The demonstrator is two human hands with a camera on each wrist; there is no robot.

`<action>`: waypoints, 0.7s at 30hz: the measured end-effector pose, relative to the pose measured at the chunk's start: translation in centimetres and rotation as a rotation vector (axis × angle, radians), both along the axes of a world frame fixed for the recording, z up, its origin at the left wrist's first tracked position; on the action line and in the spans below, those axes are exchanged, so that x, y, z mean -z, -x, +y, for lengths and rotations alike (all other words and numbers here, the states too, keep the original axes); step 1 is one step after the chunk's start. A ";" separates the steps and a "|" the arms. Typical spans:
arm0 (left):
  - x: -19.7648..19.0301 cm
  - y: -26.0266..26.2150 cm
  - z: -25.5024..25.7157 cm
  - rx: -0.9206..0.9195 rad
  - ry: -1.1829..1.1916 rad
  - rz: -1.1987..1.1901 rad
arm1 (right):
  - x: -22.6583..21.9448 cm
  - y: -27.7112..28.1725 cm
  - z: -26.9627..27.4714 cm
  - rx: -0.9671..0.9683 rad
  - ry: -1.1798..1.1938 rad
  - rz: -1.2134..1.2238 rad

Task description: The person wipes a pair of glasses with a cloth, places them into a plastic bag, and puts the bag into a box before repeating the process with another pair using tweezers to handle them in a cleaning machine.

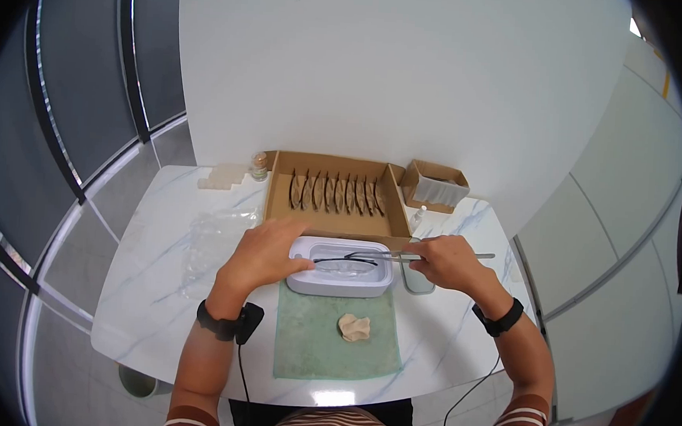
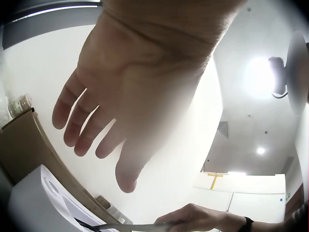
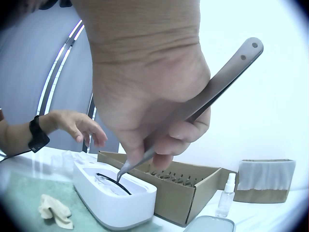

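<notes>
A white tub-shaped device [image 1: 339,289] stands at the back of a green cloth. Dark-rimmed glasses [image 1: 365,262] lie in its basin, seen also as a dark curved rim [image 3: 114,183] in the right wrist view. My right hand [image 1: 450,263] grips metal tweezers [image 3: 219,87], whose bent tip touches the rim of the glasses. My left hand [image 1: 263,257] hovers at the device's left end, fingers spread and holding nothing; the left wrist view shows the palm [image 2: 140,92] and separated fingers.
Behind the device, a cardboard box [image 1: 275,201] holds several pairs of glasses in a row. A beige cloth [image 1: 354,328] lies on the green cloth [image 1: 309,352]. At right are a spray bottle [image 3: 226,198], a grey-green case [image 1: 417,280] and a small carton [image 1: 436,189]. Plastic wrap [image 1: 214,240] lies left.
</notes>
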State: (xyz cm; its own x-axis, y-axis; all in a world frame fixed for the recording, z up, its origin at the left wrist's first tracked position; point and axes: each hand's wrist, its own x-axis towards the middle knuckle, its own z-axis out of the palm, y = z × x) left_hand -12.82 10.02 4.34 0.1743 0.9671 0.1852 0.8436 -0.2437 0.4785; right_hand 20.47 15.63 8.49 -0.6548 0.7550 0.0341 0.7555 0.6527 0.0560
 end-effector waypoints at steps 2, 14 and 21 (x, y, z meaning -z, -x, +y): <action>0.7 0.5 -0.2 0.062 -0.025 0.036 | -0.3 -0.2 -0.2 -0.011 0.030 -0.016; 1.9 0.3 0.6 0.080 0.094 0.101 | -1.3 0.5 -1.1 -0.001 0.161 -0.132; 2.8 0.3 0.9 0.087 0.108 0.117 | 0.9 0.5 -1.0 -0.024 0.055 -0.062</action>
State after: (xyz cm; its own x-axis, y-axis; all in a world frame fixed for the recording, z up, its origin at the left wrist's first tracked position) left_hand -13.17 10.89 1.50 0.2724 0.9606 0.0543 0.8731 -0.2706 0.4055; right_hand 19.97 14.66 7.58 -0.6720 0.7390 -0.0483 0.7361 0.6737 0.0659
